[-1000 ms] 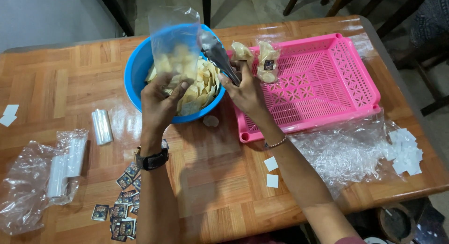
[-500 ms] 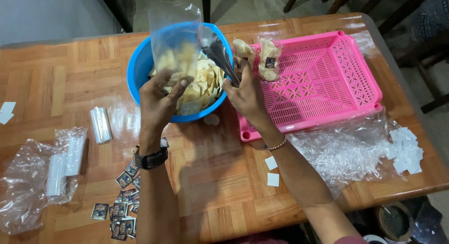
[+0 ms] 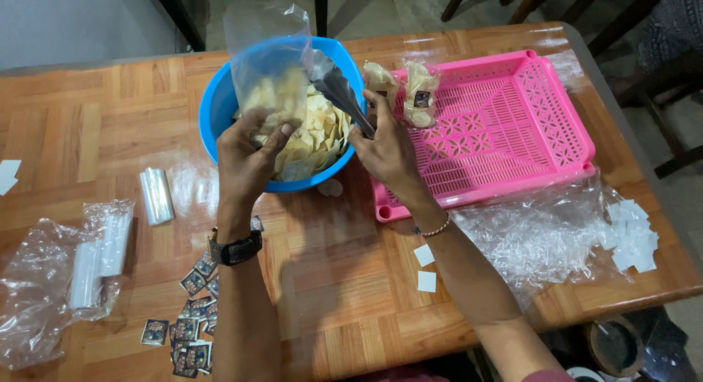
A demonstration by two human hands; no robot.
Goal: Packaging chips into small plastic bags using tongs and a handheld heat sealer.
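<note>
The clear bag [image 3: 272,75] stands upright over the blue bowl [image 3: 220,111], its mouth open toward the top, a small heap of pale chips showing through its lower half. My left hand [image 3: 249,159] closes around the bag's bottom, fingers curled up its near side, holding it above the chips [image 3: 315,137] heaped in the bowl. My right hand [image 3: 388,151] is pressed shut on the handles of the metal tongs [image 3: 337,89], whose tips reach to the bag's right edge over the bowl.

Against half a second ago, the bag holds much the same spot over the bowl and my left hand keeps its grip at the base; the tongs have stayed slanted from my right hand up toward the bag, and my hands have hardly shifted.

Just beside my right hand, two filled packets [image 3: 403,93] lie in the near-left corner of the pink basket [image 3: 527,126], unmoved. The basket sits on the wooden surface [image 3: 351,279] right of the bowl, touching it or nearly so. In front of the basket lies crumpled clear plastic [image 3: 542,243], with small white squares [image 3: 630,236] at its right end and two more by my right forearm. Left of my left arm lie a roll of clear bags [image 3: 157,195], a plastic bag of more rolls [image 3: 66,279], and scattered dark labels [image 3: 187,327].
</note>
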